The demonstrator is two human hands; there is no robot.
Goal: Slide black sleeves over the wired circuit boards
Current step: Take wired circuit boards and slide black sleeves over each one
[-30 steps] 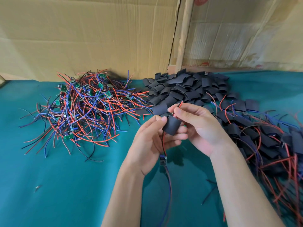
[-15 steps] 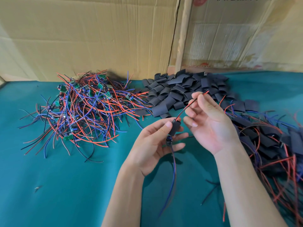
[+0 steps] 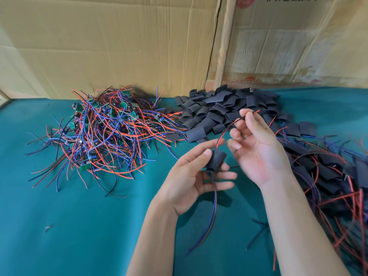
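A black sleeve (image 3: pixel 216 159) sits above the green table (image 3: pixel 69 226), pinched between the thumb and fingers of the left hand (image 3: pixel 191 176). Red and black wires (image 3: pixel 225 131) rise from its top to the right hand (image 3: pixel 256 152), which pinches their ends; blue and black wires (image 3: pixel 212 208) hang below. Loose sleeves (image 3: pixel 219 110) are piled behind, unsleeved boards with wires (image 3: pixel 103 134) lie left, finished ones (image 3: pixel 328 176) right. The writing on the cardboard (image 3: pixel 119 42) is cut off and unreadable.
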